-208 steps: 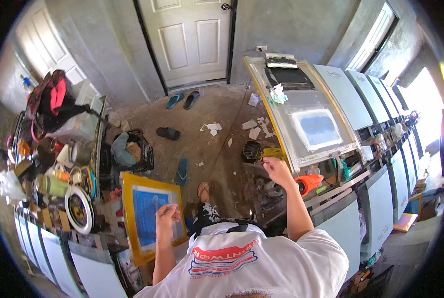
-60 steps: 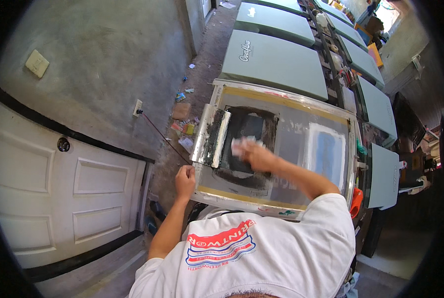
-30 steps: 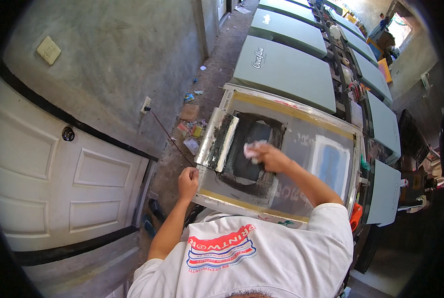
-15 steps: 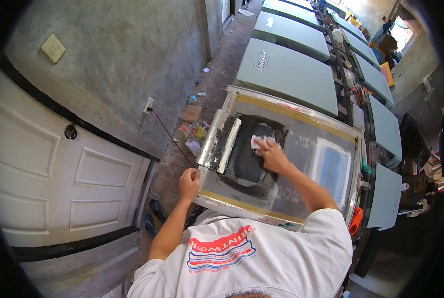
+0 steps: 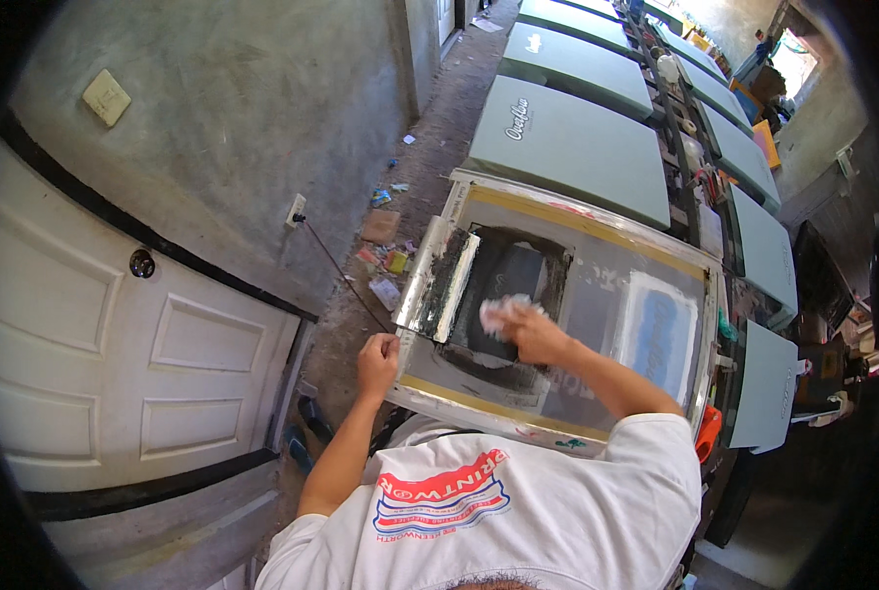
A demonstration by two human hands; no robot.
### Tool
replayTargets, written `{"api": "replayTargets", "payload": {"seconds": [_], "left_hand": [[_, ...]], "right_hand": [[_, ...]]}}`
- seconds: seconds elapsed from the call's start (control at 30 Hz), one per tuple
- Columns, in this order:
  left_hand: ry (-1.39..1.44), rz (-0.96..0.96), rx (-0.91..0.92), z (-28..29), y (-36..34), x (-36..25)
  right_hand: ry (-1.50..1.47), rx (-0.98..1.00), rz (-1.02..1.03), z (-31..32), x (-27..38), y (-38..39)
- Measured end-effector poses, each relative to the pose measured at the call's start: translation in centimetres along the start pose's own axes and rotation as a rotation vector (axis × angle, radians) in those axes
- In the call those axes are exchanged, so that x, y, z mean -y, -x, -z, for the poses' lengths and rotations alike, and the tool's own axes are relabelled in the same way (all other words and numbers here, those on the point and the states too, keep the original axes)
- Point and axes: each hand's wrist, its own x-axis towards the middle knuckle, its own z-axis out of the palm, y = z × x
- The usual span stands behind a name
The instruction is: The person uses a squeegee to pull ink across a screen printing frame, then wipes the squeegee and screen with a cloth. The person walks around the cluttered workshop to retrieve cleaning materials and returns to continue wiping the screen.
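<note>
A screen-printing frame [image 5: 557, 211] with tan tape along its edges has a dark smeared patch on the left of its mesh and a white-bordered blue patch [image 5: 656, 324] on the right. My right hand [image 5: 538, 334] grips a crumpled whitish-pink cloth [image 5: 500, 313] against the dark patch. My left hand [image 5: 378, 369] has its fingers closed on the frame's left edge near the near corner. Just beyond it, an ink-stained metal bar [image 5: 420, 278] with a white strip lies across the left side of the screen.
Pale grey-green printing boards [image 5: 567, 147] line racks behind and right of the screen. A white door [image 5: 203, 344] and grey wall flank me on the left, with a cord from an outlet. Paper scraps and footwear [image 5: 311, 418] lie on the floor. An orange object [image 5: 708, 433] sits at the right.
Since the first frame I have turned to face the screen and taken hold of a cloth. In recent frames the cloth shifts about on the dark patch, lately down and left.
</note>
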Motion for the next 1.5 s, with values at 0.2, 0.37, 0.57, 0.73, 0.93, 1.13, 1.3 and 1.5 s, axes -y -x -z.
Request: {"api": "replayTargets", "payload": {"seconds": [0.2, 0.37, 0.57, 0.73, 0.93, 1.13, 1.3, 1.5], "left_hand": [[0.017, 0.039, 0.014, -0.3, 0.1, 0.1], [0.024, 0.014, -0.002, -0.3, 0.0, 0.2], [0.015, 0.009, 0.009, -0.1, 0.1, 0.1], [0.011, 0.044, 0.011, -0.2, 0.1, 0.0], [0.009, 0.035, 0.013, -0.1, 0.1, -0.1], [-0.007, -0.006, 0.003, -0.2, 0.2, 0.2], [-0.005, -0.008, -0.013, -0.4, 0.2, 0.1], [-0.032, 0.005, -0.002, -0.2, 0.2, 0.1]], "right_hand": [[0.019, -0.065, -0.148, 0.4, -1.2, 0.5], [-0.106, -0.016, -0.093, 0.5, 1.1, -0.4], [0.043, 0.034, -0.166, 0.8, 1.3, 0.3], [-0.026, -0.131, -0.07, 0.7, -0.9, 0.6], [-0.032, -0.015, -0.078, 1.5, -0.1, -0.1], [0.017, 0.005, 0.179, 1.5, 0.3, -0.4], [0.105, 0.011, -0.162, 1.7, -0.7, -0.7], [0.119, 0.029, 0.233, 1.0, 1.2, -0.7]]}}
